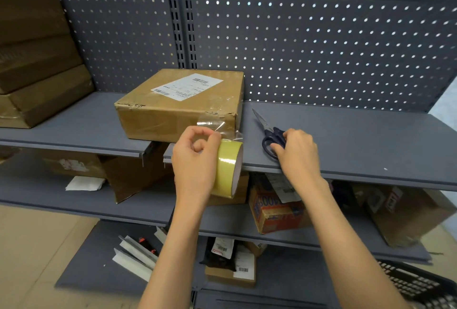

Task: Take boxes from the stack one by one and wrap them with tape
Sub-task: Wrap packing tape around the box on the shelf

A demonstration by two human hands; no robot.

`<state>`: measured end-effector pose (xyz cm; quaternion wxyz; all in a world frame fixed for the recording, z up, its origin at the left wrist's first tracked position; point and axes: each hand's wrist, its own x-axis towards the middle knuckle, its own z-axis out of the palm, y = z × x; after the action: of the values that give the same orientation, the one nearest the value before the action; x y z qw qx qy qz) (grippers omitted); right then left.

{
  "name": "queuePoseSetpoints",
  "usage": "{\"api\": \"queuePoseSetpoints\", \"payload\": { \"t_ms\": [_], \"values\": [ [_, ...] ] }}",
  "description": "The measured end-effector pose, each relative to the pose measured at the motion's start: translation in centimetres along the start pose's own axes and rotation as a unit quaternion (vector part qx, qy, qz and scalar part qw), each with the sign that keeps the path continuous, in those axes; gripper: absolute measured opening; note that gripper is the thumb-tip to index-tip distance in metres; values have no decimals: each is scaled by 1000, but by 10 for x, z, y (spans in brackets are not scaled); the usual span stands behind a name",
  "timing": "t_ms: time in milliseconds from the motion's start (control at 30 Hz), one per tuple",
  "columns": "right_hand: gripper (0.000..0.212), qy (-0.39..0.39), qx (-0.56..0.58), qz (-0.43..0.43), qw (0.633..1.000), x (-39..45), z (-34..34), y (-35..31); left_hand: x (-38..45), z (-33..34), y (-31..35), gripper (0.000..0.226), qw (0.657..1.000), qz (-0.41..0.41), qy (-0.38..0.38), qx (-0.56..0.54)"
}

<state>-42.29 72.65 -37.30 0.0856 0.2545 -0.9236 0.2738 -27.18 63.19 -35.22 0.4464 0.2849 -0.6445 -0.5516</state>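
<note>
While left hand (195, 160) holds tape roll (228, 167) mid-frame, strip stuck to box (180, 103), right hand (295, 153) apparently grips scissors (270, 135).

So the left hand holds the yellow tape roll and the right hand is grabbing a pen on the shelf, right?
Not a pen. In the head view the right hand is grabbing the dark-handled scissors on the shelf. The left hand does hold the yellow tape roll.
</note>
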Motion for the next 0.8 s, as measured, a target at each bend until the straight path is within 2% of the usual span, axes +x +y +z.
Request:
{"api": "queuePoseSetpoints", "payload": {
  "t_ms": [433, 500, 567, 667, 733, 800],
  "values": [
    [34, -31, -59, -59, 996, -1, 1, 1, -1, 5, -3, 7, 1000, 21, -14, 13],
    [31, -18, -4, -83, 996, -2, -3, 0, -1, 5, -3, 8, 1000, 20, -13, 12],
    [24, 2, 138, -108, 985, -6, -10, -7, -1, 5, -3, 9, 1000, 19, -13, 11],
    [13, -32, 369, -156, 916, -15, -30, -29, -1, 5, -4, 10, 1000, 17, -16, 6],
    [13, -68, 418, -199, 884, -19, -38, -41, -1, 4, -4, 12, 1000, 19, -18, 9],
    [14, -80, 404, -233, 881, -21, -36, -46, -2, 3, -4, 13, 1000, 21, -20, 12]
  ]
}}
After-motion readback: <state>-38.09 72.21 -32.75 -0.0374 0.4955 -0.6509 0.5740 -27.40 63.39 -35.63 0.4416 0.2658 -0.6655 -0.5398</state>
